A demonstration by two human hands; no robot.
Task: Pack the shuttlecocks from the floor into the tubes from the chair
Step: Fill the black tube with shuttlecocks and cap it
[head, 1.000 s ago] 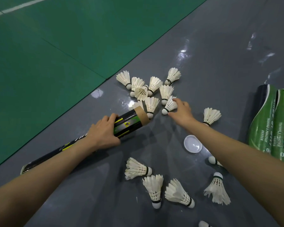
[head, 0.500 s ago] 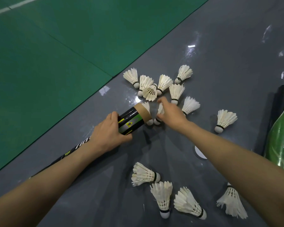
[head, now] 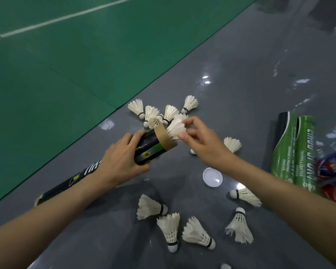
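My left hand (head: 120, 160) grips a long black tube (head: 149, 147) near its open cardboard mouth, which is lifted off the grey floor. My right hand (head: 202, 144) pinches the feathers of a white shuttlecock (head: 176, 129) whose cork end sits inside that mouth. Several more shuttlecocks lie in a cluster (head: 153, 113) just beyond the tube. Others lie scattered near me (head: 170, 229), and one (head: 232, 143) is right of my right hand.
A white round tube cap (head: 212, 176) lies on the floor under my right forearm. Green tubes (head: 295, 152) and a red and blue tube (head: 334, 175) lie at the right. The green court mat (head: 66, 65) borders the grey floor on the left.
My right hand picked a shuttlecock out of the cluster and brought it to the tube's mouth. My left hand raised the open end of the tube.
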